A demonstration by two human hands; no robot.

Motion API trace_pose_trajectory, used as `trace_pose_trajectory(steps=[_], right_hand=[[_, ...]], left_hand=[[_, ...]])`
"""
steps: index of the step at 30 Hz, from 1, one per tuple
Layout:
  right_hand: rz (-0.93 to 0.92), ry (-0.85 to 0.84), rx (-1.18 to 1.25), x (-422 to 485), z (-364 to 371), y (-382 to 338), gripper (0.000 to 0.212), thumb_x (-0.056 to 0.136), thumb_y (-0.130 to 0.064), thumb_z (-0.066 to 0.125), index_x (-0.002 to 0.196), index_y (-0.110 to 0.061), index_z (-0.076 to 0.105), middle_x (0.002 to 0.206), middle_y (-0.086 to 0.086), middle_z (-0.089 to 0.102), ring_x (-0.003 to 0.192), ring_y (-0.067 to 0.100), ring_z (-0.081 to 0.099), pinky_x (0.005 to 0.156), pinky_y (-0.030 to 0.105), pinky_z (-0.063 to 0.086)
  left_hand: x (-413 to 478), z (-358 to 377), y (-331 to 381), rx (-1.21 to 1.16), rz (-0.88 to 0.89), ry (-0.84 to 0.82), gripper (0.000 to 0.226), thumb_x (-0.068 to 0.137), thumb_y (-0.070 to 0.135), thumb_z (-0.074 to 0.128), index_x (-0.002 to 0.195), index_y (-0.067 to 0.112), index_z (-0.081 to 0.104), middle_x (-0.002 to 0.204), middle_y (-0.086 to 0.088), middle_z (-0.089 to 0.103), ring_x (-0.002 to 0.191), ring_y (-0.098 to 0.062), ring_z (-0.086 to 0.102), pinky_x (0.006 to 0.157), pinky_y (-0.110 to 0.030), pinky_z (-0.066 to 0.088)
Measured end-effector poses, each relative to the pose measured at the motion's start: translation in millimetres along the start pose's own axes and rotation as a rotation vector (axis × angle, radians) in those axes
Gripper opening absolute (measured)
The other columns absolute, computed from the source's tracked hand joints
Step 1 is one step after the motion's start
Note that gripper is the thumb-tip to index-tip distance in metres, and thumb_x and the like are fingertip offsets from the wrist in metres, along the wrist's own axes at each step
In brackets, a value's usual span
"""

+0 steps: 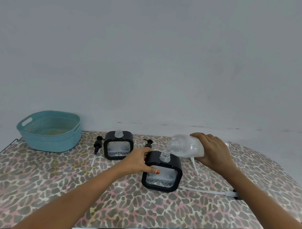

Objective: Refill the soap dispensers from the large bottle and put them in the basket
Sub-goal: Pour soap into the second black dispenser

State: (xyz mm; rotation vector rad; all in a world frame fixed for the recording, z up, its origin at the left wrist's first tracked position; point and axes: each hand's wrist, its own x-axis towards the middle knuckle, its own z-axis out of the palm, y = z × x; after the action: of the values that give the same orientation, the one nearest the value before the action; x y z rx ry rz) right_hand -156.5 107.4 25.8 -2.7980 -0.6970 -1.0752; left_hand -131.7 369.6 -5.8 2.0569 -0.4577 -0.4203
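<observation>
Two square black-framed clear soap dispensers stand uncapped on the leopard-print board. My left hand [140, 162] grips the left side of the near dispenser [162, 172]. My right hand [212, 150] holds the large clear bottle [185, 146] tipped on its side, its open mouth just above and right of the near dispenser's threaded neck. The far dispenser [118, 145] stands alone behind. A teal basket [49, 132] sits at the back left with nothing visible in it.
Black pump heads with white tubes lie loose: one [96, 148] left of the far dispenser, one [148, 143] behind my left hand, a long one [211, 191] at the right. The board [44, 184] abuts a grey wall. Its right end is rounded.
</observation>
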Motion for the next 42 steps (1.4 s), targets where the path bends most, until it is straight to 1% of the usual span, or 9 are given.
trace_pose_trajectory(steps=[8, 14, 17, 20, 26, 31, 34, 39, 42], right_hand=[[0.162, 0.024, 0.093, -10, -10, 6, 0.06, 0.06, -0.047, 0.068, 0.106, -0.016, 0.046, 0.081, 0.005, 0.069, 0.062, 0.023, 0.066, 0.05, 0.02, 0.041], [0.271, 0.005, 0.113, -21, -14, 15, 0.065, 0.057, -0.049, 0.07, 0.107, -0.014, 0.049, 0.084, 0.005, 0.07, 0.067, 0.023, 0.068, 0.049, 0.016, 0.037], [0.329, -0.005, 0.123, -25, -12, 21, 0.067, 0.056, -0.047, 0.075, 0.107, -0.008, 0.055, 0.088, 0.006, 0.07, 0.071, 0.024, 0.068, 0.052, 0.008, 0.031], [0.405, -0.024, 0.125, -28, -10, 26, 0.071, 0.052, -0.034, 0.088, 0.108, -0.002, 0.057, 0.092, 0.01, 0.07, 0.075, 0.028, 0.068, 0.053, 0.014, 0.033], [0.491, -0.054, 0.163, -36, -10, 35, 0.075, 0.054, -0.032, 0.086, 0.115, -0.002, 0.054, 0.101, 0.012, 0.068, 0.083, 0.032, 0.066, 0.061, 0.027, 0.039], [0.506, -0.071, 0.173, -42, -9, 39, 0.076, 0.055, -0.032, 0.086, 0.117, -0.003, 0.054, 0.101, 0.012, 0.068, 0.085, 0.031, 0.066, 0.055, 0.019, 0.035], [0.505, -0.07, 0.154, -45, -8, 40, 0.075, 0.051, -0.03, 0.087, 0.112, 0.001, 0.056, 0.093, 0.013, 0.07, 0.076, 0.031, 0.067, 0.055, 0.005, 0.026], [0.501, -0.075, 0.15, -45, -8, 40, 0.078, 0.05, -0.043, 0.085, 0.11, -0.008, 0.05, 0.087, 0.012, 0.07, 0.068, 0.029, 0.068, 0.056, 0.001, 0.024], [0.507, -0.089, 0.146, -45, -8, 37, 0.079, 0.05, -0.042, 0.086, 0.111, -0.006, 0.052, 0.089, 0.013, 0.07, 0.072, 0.029, 0.069, 0.052, 0.013, 0.034]], left_hand=[[23, 8, 5, -0.012, -0.014, 0.0, 0.056, 0.067, 0.017, 0.081, 0.113, 0.02, 0.05, 0.101, 0.017, 0.059, 0.095, 0.0, 0.057, 0.088, -0.015, 0.046], [47, 10, -1, -0.008, -0.054, 0.039, 0.071, 0.064, 0.021, 0.083, 0.126, 0.013, 0.047, 0.119, 0.001, 0.058, 0.117, -0.018, 0.054, 0.104, -0.035, 0.042], [60, 11, -2, -0.014, -0.069, 0.054, 0.059, 0.067, 0.015, 0.081, 0.116, 0.016, 0.049, 0.109, 0.004, 0.058, 0.11, -0.016, 0.056, 0.095, -0.026, 0.045], [74, 12, -3, -0.018, -0.077, 0.074, 0.056, 0.067, 0.012, 0.08, 0.115, 0.015, 0.05, 0.105, 0.005, 0.058, 0.102, -0.013, 0.056, 0.085, -0.019, 0.043], [98, 13, -8, -0.007, -0.101, 0.098, 0.063, 0.067, 0.012, 0.08, 0.121, 0.008, 0.049, 0.109, 0.0, 0.057, 0.102, -0.014, 0.055, 0.085, -0.02, 0.043], [109, 14, -10, -0.04, -0.104, 0.113, 0.058, 0.069, 0.007, 0.078, 0.12, 0.008, 0.049, 0.103, 0.004, 0.056, 0.092, -0.009, 0.053, 0.061, -0.005, 0.044], [114, 12, -13, -0.046, -0.108, 0.129, 0.06, 0.068, 0.007, 0.078, 0.121, 0.009, 0.049, 0.107, 0.002, 0.057, 0.096, -0.01, 0.053, 0.071, -0.008, 0.043], [119, 9, -17, -0.037, -0.098, 0.138, 0.064, 0.067, 0.006, 0.079, 0.123, 0.009, 0.049, 0.11, 0.001, 0.057, 0.101, -0.013, 0.054, 0.084, -0.022, 0.043], [118, 10, -21, -0.045, -0.083, 0.137, 0.064, 0.066, 0.006, 0.08, 0.121, 0.01, 0.049, 0.112, -0.001, 0.058, 0.103, -0.015, 0.055, 0.088, -0.026, 0.045]])
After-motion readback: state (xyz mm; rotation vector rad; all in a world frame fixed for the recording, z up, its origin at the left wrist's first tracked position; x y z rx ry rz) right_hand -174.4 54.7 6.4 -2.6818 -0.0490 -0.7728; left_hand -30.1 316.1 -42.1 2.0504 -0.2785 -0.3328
